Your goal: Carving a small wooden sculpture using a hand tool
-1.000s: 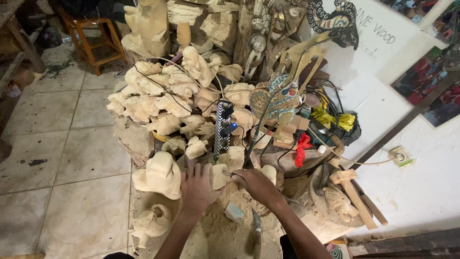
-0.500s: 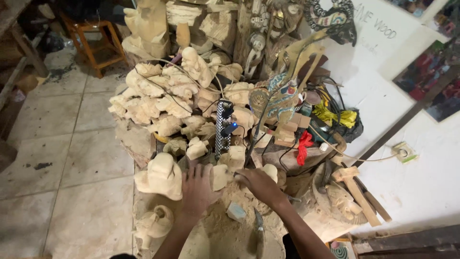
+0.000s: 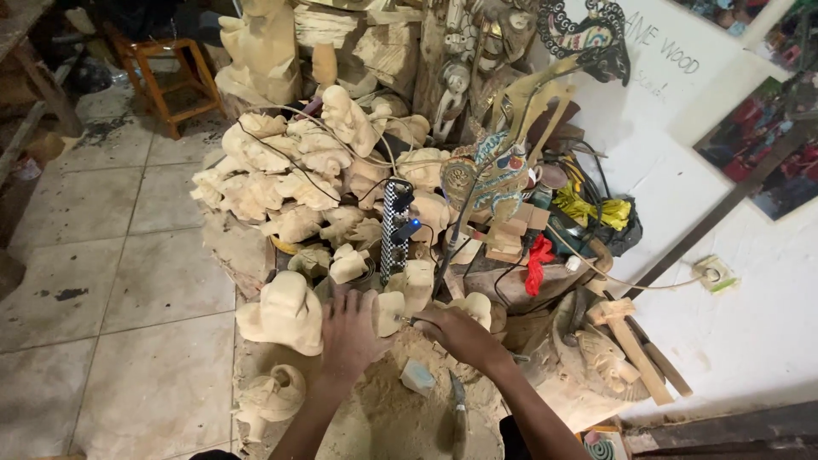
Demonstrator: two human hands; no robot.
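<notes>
My left hand [image 3: 349, 334] lies flat over a small pale wood carving [image 3: 388, 312], fingers spread and steadying it on a sawdust-covered work surface [image 3: 388, 409]. My right hand [image 3: 457, 330] is closed around a thin carving tool [image 3: 407, 321] whose tip meets the small carving's right side. A larger unfinished wooden head [image 3: 283, 313] stands just left of my left hand.
A heap of unfinished pale carvings [image 3: 298, 179] rises behind the work spot. A black-and-white power strip [image 3: 394, 228] with cables stands upright among them. A knife [image 3: 457, 416] and a small pale block [image 3: 417, 376] lie on the sawdust. A wooden mallet [image 3: 630, 336] sits at right.
Both hands stay on the small carving; the view has shifted slightly, with no clear movement of the objects.
</notes>
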